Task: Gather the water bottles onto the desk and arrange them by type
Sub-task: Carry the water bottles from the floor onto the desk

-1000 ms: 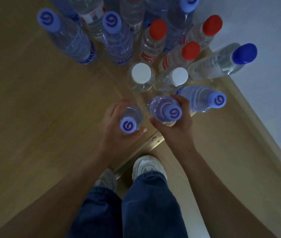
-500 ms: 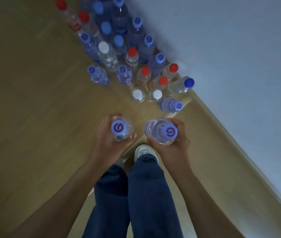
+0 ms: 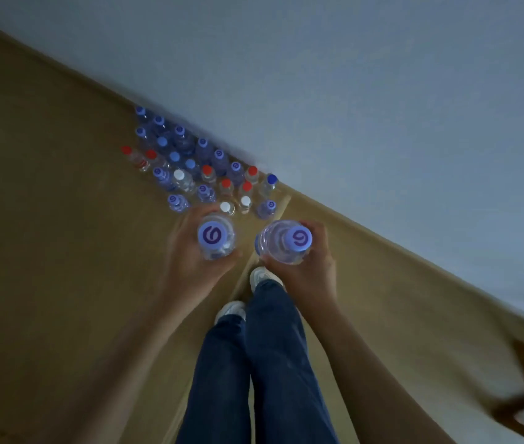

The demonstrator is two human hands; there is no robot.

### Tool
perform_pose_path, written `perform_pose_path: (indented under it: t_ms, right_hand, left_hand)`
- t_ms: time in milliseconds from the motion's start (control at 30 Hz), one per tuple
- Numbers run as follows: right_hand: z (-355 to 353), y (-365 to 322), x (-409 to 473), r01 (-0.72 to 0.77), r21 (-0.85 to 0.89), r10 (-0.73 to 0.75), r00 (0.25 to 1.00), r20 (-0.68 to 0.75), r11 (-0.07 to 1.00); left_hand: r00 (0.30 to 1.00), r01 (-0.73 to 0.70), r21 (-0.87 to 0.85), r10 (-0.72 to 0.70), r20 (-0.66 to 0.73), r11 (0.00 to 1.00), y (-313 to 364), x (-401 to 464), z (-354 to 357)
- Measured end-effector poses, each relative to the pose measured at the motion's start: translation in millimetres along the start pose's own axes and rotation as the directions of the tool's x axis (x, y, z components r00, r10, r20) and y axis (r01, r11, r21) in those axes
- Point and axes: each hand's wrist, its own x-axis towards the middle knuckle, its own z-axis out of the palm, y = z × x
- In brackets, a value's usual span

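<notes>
Bottles in both hands, held above the wooden floor.

Left hand [image 3: 190,251] has its grip wrapped round a clear bottle [image 3: 216,239] with a lilac swirl cap; right hand [image 3: 305,264] has its grip round a matching second bottle [image 3: 284,242]. Beyond them a cluster of bottles [image 3: 203,168] with lilac, red, white and blue caps stands on the floor [image 3: 46,235] against the wall [image 3: 350,91].

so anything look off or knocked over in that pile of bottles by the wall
Nothing looks spilled or toppled: the floor bottles all show their caps upward. They are mixed, though, with red caps and white caps scattered among the purple ones. Each hand holds a purple-capped bottle.
</notes>
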Motion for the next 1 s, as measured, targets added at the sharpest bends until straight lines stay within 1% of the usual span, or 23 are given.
perform_pose_path:
  t_ms: [33,200,233,300,333,433,500,567,667,767,900,1000]
  right_hand:
    - [-9,-11,-14,0.005,0.027,-0.004,0.999,-0.032,1.000]
    - [-68,-57,-93,0.036,0.152,-0.007,0.983,-0.184,0.988]
    - [-81,-63,-111,0.040,0.172,-0.004,0.978,-0.207,0.984]
    - [-108,-70,-148,0.046,0.223,0.014,0.965,-0.262,0.974]
    - [-122,-72,-167,0.046,0.247,0.031,0.954,-0.297,0.968]
    - [-161,-66,-226,0.049,0.292,0.080,0.907,-0.413,0.955]
    - [-183,-55,-268,0.059,0.322,0.116,0.860,-0.497,0.945]
    - [-202,-40,-311,0.071,0.353,0.156,0.804,-0.574,0.933]
    - [-227,-13,-379,0.090,0.386,0.210,0.716,-0.666,0.918]
    - [-246,19,-452,0.106,0.434,0.279,0.627,-0.728,0.894]
    - [-264,66,-556,0.128,0.468,0.360,0.477,-0.802,0.874]
    - [-274,99,-629,0.120,0.478,0.417,0.341,-0.843,0.870]
  left_hand:
    - [1.000,-0.005,0.002,0.005,0.020,1.000,17,-7,-7]
    - [0.984,-0.132,-0.026,0.134,0.113,0.991,93,-62,-30]
    - [0.976,-0.171,-0.028,0.173,0.134,0.985,107,-74,-32]
    - [0.940,-0.293,-0.005,0.289,0.180,0.956,129,-99,-32]
    - [0.926,-0.324,-0.002,0.318,0.206,0.946,138,-111,-30]
    - [0.893,-0.331,-0.075,0.338,0.298,0.941,170,-155,-15]
    - [0.836,-0.387,-0.095,0.392,0.384,0.917,189,-186,2]
    - [0.758,-0.445,-0.106,0.437,0.484,0.889,203,-217,21]
    - [0.648,-0.499,-0.122,0.463,0.605,0.858,222,-274,54]
    - [0.539,-0.536,-0.165,0.486,0.688,0.828,234,-347,87]
    - [0.441,-0.489,-0.228,0.465,0.768,0.842,240,-453,128]
    - [0.302,-0.524,-0.278,0.480,0.823,0.805,247,-528,156]
